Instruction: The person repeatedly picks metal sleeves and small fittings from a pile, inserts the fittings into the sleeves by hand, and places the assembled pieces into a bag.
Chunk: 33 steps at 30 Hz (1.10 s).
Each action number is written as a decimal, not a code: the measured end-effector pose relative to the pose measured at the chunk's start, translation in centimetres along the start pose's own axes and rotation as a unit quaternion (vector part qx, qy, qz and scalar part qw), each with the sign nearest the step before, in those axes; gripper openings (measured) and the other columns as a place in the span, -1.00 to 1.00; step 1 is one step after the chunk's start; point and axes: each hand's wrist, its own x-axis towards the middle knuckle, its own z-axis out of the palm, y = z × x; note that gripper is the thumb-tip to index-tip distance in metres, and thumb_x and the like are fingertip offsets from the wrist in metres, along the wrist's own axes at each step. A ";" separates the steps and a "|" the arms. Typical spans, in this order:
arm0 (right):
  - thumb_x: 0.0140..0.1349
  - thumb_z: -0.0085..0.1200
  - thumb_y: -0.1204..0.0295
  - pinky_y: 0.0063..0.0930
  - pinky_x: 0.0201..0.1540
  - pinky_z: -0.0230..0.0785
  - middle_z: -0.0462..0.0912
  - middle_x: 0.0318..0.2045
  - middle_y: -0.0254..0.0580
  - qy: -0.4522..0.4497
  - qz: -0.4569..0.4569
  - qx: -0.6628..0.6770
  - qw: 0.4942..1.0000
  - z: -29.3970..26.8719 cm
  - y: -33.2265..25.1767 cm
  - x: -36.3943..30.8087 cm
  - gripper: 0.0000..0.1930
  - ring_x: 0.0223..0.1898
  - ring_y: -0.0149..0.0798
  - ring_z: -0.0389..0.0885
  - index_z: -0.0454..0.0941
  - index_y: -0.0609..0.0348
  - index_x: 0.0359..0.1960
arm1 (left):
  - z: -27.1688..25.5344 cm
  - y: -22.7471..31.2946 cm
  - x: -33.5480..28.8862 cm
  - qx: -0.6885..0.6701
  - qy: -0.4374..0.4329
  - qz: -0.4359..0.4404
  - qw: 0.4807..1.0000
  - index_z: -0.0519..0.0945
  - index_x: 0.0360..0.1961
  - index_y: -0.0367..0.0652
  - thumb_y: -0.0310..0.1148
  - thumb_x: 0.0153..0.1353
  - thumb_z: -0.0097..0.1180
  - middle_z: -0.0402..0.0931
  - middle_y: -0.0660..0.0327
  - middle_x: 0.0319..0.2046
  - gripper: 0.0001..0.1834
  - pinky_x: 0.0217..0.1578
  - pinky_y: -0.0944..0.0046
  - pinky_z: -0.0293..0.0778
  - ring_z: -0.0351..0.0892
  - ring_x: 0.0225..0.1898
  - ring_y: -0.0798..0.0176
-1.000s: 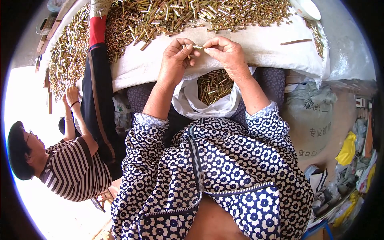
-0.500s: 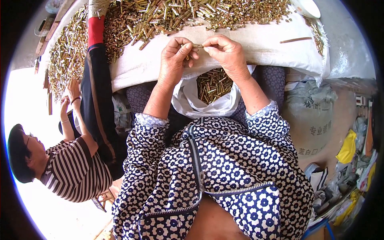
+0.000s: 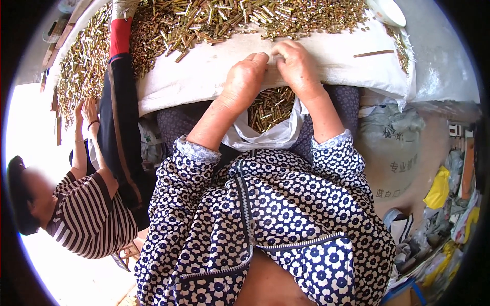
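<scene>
Both hands are together above the near edge of a white cloth. My left hand is closed, its back turned up and its thumb side toward the right hand. My right hand has its fingers curled inward, fingertips close to the left hand. Whatever either one holds is hidden behind the knuckles. Beyond them spreads a heap of small brass-coloured metal cylinders, with shorter nut-like pieces toward the right. Below the hands, a white plastic bag lies open in my lap, holding more brass-coloured cylinders.
A thin brown rod lies on the cloth at right, near a white bowl. At left, a person in a striped shirt reaches to the heap, beside a dark trouser leg. Sacks and plastic bags crowd the right side.
My left hand has turned over and moved right and down, hiding its fingers. The small brass-coloured cylinder seen between both hands earlier is out of sight. The view has shifted slightly.
</scene>
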 end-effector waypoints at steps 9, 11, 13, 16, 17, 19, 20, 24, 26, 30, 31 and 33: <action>0.08 0.13 0.49 -0.28 -0.10 0.44 0.59 -0.23 -0.16 0.007 -0.017 -0.146 0.989 1.9 1.6 1.8 -0.76 -0.13 -0.09 0.55 0.52 0.12 -0.17 | -0.6 -0.9 -0.5 -0.235 -0.047 -0.175 0.955 0.47 -0.27 -0.17 -0.42 0.26 0.05 0.53 0.20 -0.51 -0.92 -0.54 0.33 0.43 0.56 -0.50 0.30; 0.09 0.11 0.49 -0.28 -0.13 0.45 0.59 -0.26 -0.16 -0.005 -0.024 -0.152 0.988 1.8 1.5 2.1 -0.79 -0.16 -0.10 0.55 0.53 0.11 -0.20 | -1.5 -1.1 -1.2 -0.492 -0.009 -0.242 0.836 0.48 -0.27 -0.18 -0.37 0.32 0.02 0.52 0.30 -0.50 -0.89 -0.55 0.51 0.37 0.50 -0.49 0.51; 0.08 0.11 0.49 -0.28 -0.16 0.46 0.59 -0.28 -0.17 0.003 -0.026 -0.154 0.988 2.0 1.7 2.4 -0.80 -0.18 -0.10 0.55 0.53 0.11 -0.22 | -2.2 -1.6 -1.5 -0.526 -0.010 -0.243 0.815 0.47 -0.28 -0.18 -0.37 0.33 0.00 0.53 0.27 -0.48 -0.89 -0.54 0.50 0.39 0.52 -0.49 0.46; 0.06 0.11 0.51 -0.28 -0.20 0.46 0.59 -0.32 -0.18 0.017 -0.036 -0.152 0.988 2.0 1.8 2.5 -0.84 -0.22 -0.10 0.56 0.53 0.11 -0.29 | -2.7 -1.8 -1.7 -0.581 -0.008 -0.248 0.775 0.45 -0.27 -0.20 -0.36 0.34 -0.02 0.56 0.22 -0.43 -0.87 -0.52 0.49 0.43 0.52 -0.49 0.44; 0.04 0.11 0.52 -0.27 -0.21 0.46 0.58 -0.34 -0.18 0.023 -0.042 -0.147 0.988 2.1 1.8 2.4 -0.86 -0.23 -0.10 0.56 0.53 0.12 -0.32 | -2.8 -1.7 -1.8 -0.580 -0.008 -0.248 0.776 0.45 -0.27 -0.20 -0.36 0.34 -0.02 0.56 0.22 -0.43 -0.87 -0.52 0.49 0.43 0.52 -0.49 0.44; 0.04 0.11 0.53 -0.27 -0.21 0.45 0.58 -0.36 -0.17 0.036 -0.043 -0.119 0.991 1.9 1.4 2.3 -0.87 -0.24 -0.09 0.56 0.53 0.12 -0.34 | -3.0 -1.4 -2.1 -0.570 -0.012 -0.243 0.785 0.45 -0.25 -0.21 -0.37 0.34 -0.02 0.55 0.22 -0.43 -0.88 -0.49 0.46 0.46 0.54 -0.47 0.43; 0.03 0.10 0.54 -0.26 -0.22 0.45 0.58 -0.37 -0.17 0.048 -0.044 -0.092 0.994 1.7 1.1 2.2 -0.89 -0.25 -0.08 0.56 0.53 0.13 -0.36 | -3.2 -1.1 -2.5 -0.544 -0.052 -0.231 0.805 0.46 -0.25 -0.21 -0.38 0.33 -0.01 0.56 0.21 -0.40 -0.88 -0.44 0.44 0.47 0.55 -0.42 0.41; 0.02 0.11 0.56 -0.26 -0.19 0.44 0.58 -0.36 -0.16 0.033 -0.058 -0.100 0.993 0.8 0.5 1.1 -0.88 -0.25 -0.07 0.56 0.53 0.13 -0.36 | -3.6 0.5 -3.4 -0.268 -0.177 -0.081 0.943 0.53 -0.27 -0.28 -0.49 0.23 0.10 0.56 0.27 -0.39 -0.91 -0.29 0.40 0.48 0.54 -0.35 0.40; 0.02 0.11 0.56 -0.26 -0.18 0.44 0.58 -0.36 -0.16 0.038 -0.056 -0.100 0.993 0.7 0.4 1.0 -0.88 -0.25 -0.07 0.56 0.54 0.14 -0.36 | -4.5 1.4 -2.9 -0.199 -0.179 -0.060 0.962 0.54 -0.29 -0.28 -0.52 0.21 0.10 0.55 0.30 -0.41 -0.94 -0.29 0.40 0.47 0.52 -0.35 0.42; 0.03 0.11 0.54 -0.26 -0.17 0.44 0.58 -0.34 -0.15 0.023 -0.051 -0.119 0.991 0.6 0.4 0.9 -0.87 -0.24 -0.06 0.56 0.55 0.14 -0.34 | -4.1 0.5 -2.2 -0.238 -0.144 -0.109 0.954 0.54 -0.30 -0.26 -0.56 0.20 0.10 0.53 0.33 -0.43 -0.95 -0.32 0.43 0.44 0.48 -0.37 0.48; 0.03 0.11 0.54 -0.26 -0.17 0.44 0.58 -0.34 -0.15 0.021 -0.046 -0.121 0.991 0.6 0.4 0.7 -0.87 -0.24 -0.06 0.56 0.55 0.14 -0.34 | -3.8 0.1 -2.4 -0.300 -0.116 -0.141 0.936 0.54 -0.30 -0.26 -0.55 0.20 0.10 0.53 0.33 -0.43 -0.95 -0.32 0.44 0.43 0.47 -0.38 0.48; 0.04 0.11 0.51 -0.25 -0.17 0.44 0.58 -0.32 -0.14 0.049 -0.058 -0.078 0.994 0.8 0.5 0.8 -0.87 -0.23 -0.05 0.56 0.55 0.14 -0.33 | -3.6 -1.3 -2.3 -0.379 -0.061 -0.134 0.914 0.52 -0.24 -0.26 -0.53 0.23 0.08 0.53 0.27 -0.37 -0.91 -0.31 0.44 0.44 0.50 -0.36 0.44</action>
